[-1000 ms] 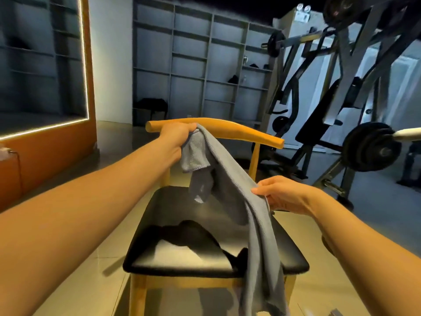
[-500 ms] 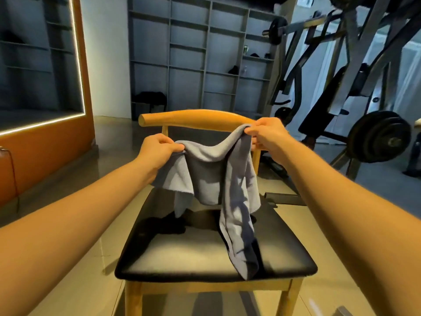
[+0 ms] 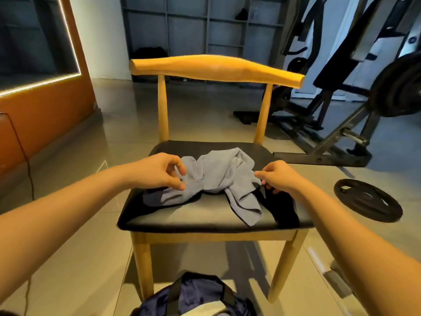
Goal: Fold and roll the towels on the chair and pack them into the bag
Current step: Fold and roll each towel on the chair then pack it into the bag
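Dim room, warm cast. Sources: LED strip (image 3: 70, 39) top left, plus paler light from the right rear. Glossy floor (image 3: 68, 169) shows soft glare left of the chair (image 3: 216, 69). Seat (image 3: 193, 217) has a grey sheen along its front and a hard black shadow on its right side, with more shadow under the chair. Back shelves (image 3: 186, 30) are murky and low in detail. Strong wide-angle bend at the edges, so uprights lean. Bag (image 3: 193, 297) and the lower right corner are smeared.

Gym interior, identified by a weight plate (image 3: 368, 200) laid on the tiled floor (image 3: 200, 119), a loaded barbell (image 3: 398, 87) carried on a steel rack (image 3: 337, 144), and grey wall shelving (image 3: 205, 23).
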